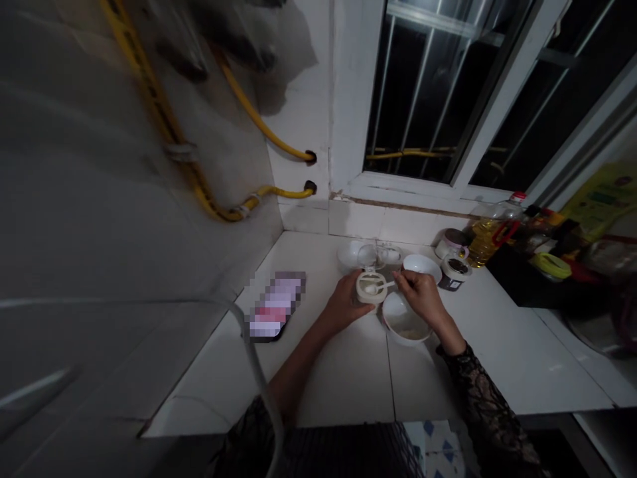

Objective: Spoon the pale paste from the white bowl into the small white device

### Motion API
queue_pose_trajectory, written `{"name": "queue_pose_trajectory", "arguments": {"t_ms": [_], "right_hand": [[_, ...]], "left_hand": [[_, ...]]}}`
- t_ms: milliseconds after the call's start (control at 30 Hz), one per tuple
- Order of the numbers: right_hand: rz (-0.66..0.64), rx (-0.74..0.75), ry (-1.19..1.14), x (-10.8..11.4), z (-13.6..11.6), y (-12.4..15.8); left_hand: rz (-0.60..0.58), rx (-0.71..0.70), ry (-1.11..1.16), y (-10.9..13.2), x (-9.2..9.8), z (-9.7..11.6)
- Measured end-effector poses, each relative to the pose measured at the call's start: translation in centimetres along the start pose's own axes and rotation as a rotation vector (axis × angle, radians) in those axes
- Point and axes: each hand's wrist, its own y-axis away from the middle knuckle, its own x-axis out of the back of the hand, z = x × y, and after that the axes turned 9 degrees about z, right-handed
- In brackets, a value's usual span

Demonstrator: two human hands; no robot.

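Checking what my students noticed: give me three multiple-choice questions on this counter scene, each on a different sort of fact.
1. Where is the pixelated phone relative to the left hand? A) On the windowsill B) To its left C) Inside a bowl
2. What colour are the wall hoses? A) Yellow B) Blue C) Black
3. What does the bowl hold? A) Nothing B) Contents nearly to the rim C) A little pale food

1 B: the phone shows left of that hand.
2 A: both hoses show yellow.
3 C: only a small amount shows at the bottom.
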Motion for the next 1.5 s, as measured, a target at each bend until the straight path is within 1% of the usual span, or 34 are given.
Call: {"name": "queue_pose_trajectory", "arguments": {"t_ms": [100, 200, 333, 433, 500, 567, 667, 767, 933, 967, 1000, 1067, 1167, 1267, 1333, 1400, 1500], "right_hand": [[-0.111, -0.131, 0.035, -0.8, 0.2, -0.4], [-0.173, -0.202, 0.154, -1.1, -0.1, -0.7], [-0.196, -0.211, 0.254, -0.6, -1.0, -1.0], [-0.193, -0.211, 0.234, 0.1, -1.5, -1.2], [-0.171, -0.183, 0.21, 0.4, -1.7, -1.1], [-0.132, -0.121, 0.215, 0.6, -1.8, -1.0], [-0.105, 0.0, 0.303, 0.5, -2.0, -0.7], [-0.087, 0.161, 0.382, 0.7, -2.0, -0.2], [0.061, 0.541, 0.412, 1.0, -2.1, 0.6], [0.089, 0.599, 0.414, 1.0, -2.1, 0.7], [0.116, 0.64, 0.418, 0.9, -2.1, 0.8], [0.174, 0.675, 0.429, 0.8, -2.1, 0.9], [0.241, 0.639, 0.384, 1.1, -1.7, 1.0], [0.261, 0.488, 0.257, 2.2, -0.7, 1.5], [0.22, 0.341, 0.197, 3.2, 0.1, 2.1], [0.136, 0.21, 0.192, 4.1, 1.0, 2.9], [-0.014, 0.106, 0.257, 4.6, 2.1, 3.8]], "left_hand": [[0.002, -0.003, 0.012, 0.1, 0.0, -0.2], [0.012, -0.018, 0.014, 0.1, -0.1, -0.4], [0.014, -0.022, 0.02, 0.0, -0.1, -0.5], [0.005, -0.019, 0.016, 0.0, -0.1, -0.5], [0.002, -0.019, 0.009, 0.0, 0.0, -0.5], [0.003, -0.025, 0.002, 0.0, 0.0, -0.5], [0.01, -0.036, -0.002, 0.0, -0.1, -0.7], [0.009, -0.037, -0.015, 0.1, -0.1, -0.6], [0.011, -0.041, -0.037, 0.0, -0.1, -0.5], [0.012, -0.043, -0.033, 0.0, 0.0, -0.5], [0.014, -0.046, -0.029, 0.0, 0.0, -0.5], [0.016, -0.053, -0.023, 0.0, 0.0, -0.6], [0.005, -0.048, -0.021, 0.0, 0.0, -0.6], [-0.002, -0.028, -0.023, 0.1, 0.1, -0.3], [-0.007, -0.019, -0.024, 0.1, 0.1, -0.1], [-0.012, -0.013, -0.028, 0.1, 0.2, 0.1], [-0.024, 0.001, -0.038, 0.0, 0.3, 0.3]]}}
